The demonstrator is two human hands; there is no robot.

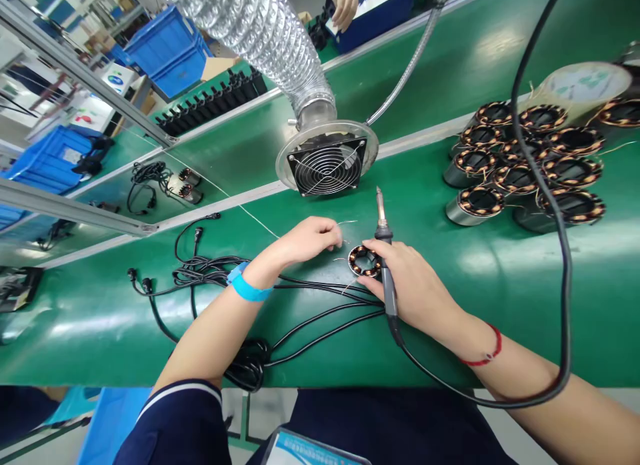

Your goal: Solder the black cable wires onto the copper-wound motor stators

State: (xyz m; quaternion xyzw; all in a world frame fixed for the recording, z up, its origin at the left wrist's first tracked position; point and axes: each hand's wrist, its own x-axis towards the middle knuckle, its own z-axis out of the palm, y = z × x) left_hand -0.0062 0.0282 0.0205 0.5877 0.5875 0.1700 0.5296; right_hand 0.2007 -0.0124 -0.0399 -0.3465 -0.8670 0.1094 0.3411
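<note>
My right hand (415,278) is closed around a soldering iron (389,285), its metal tip pointing up toward the fan. The thumb and fingers of that same hand also grip a small ring-shaped motor stator (356,253) with copper windings, its open end facing up. Thin loose leads stick out from the stator's left side. Just left of it, my left hand (315,239) has its fingers curled in a pinch. A pale thin wire (257,221) runs from the upper left to this hand, and a fine end shows past the fingertips.
A fume fan (327,166) on a foil duct (270,45) hangs ahead. Several wound stators (475,206) stand at right, beside a tape roll (585,85). Black cables (200,273) lie at left and under my hands. The iron's cord (565,285) loops over my right forearm. Another person's hand (345,1) shows beyond.
</note>
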